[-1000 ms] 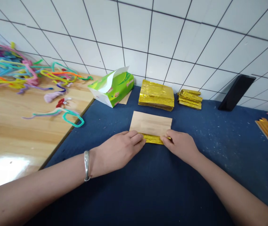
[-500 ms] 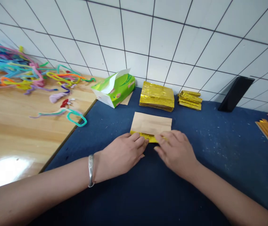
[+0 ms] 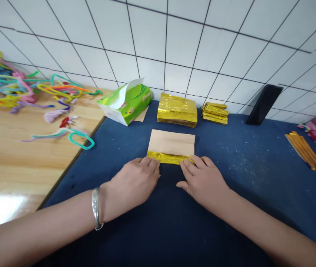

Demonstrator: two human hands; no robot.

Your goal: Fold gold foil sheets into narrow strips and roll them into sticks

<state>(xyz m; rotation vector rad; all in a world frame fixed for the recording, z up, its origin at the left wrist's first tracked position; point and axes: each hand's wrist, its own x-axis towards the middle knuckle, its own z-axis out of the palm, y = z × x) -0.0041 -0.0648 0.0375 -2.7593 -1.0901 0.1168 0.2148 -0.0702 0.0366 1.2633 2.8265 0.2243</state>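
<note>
A sheet of gold foil paper (image 3: 171, 142) lies tan side up on the dark blue mat, its near edge folded over into a shiny gold strip. My left hand (image 3: 135, 178), with a silver bangle at the wrist, has its fingers curled together on the strip's left end; its thumb is mostly hidden. On the right end rest the fingertips of my right hand (image 3: 202, 176), its thumb held apart over the mat. Behind the sheet stands a stack of gold foil paper (image 3: 177, 107). Several folded gold strips (image 3: 215, 113) lie to its right.
A green tissue pack (image 3: 130, 102) stands at the back left. Colourful pipe cleaners (image 3: 19, 87) lie on the wooden table (image 3: 7, 159). A black phone (image 3: 265, 105) leans against the tiled wall (image 3: 193, 48). Orange-gold strips (image 3: 305, 150) are at far right.
The view has shifted slightly to the right. My right hand has moved outward along the gold strip to its right end, and the hands are farther apart, baring the strip's middle.
</note>
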